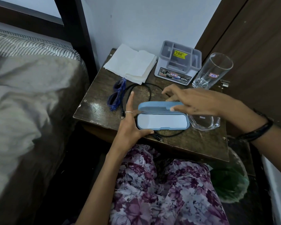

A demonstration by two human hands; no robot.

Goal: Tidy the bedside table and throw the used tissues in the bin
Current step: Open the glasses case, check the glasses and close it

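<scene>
a blue case (162,117) lies open near the front of the desk (94,109). it looks empty inside. the left hand (130,122) holds the case at its left end, thumb along the front edge and fingers (131,99) stretched out straight behind it. the right hand (191,101) rests on the raised lid (159,106), thumb at the lid's edge and fingers spread loose over the top.

a black cable (143,88) loops on the desk behind the case and runs under it. blue sunglasses (118,95) lie to the left of the case, just past the cable. folded white tissues (131,63) sit well behind the case, at the back left of the desk. a grey holder (178,62) stands behind the case too, next to the tissues. a tall glass (212,70) stands to the right of the holder. a glass bowl (204,121) sits just to the right of the case, touching it or almost. a green bin (230,182) is on the floor, in front of the case and to the right.
</scene>
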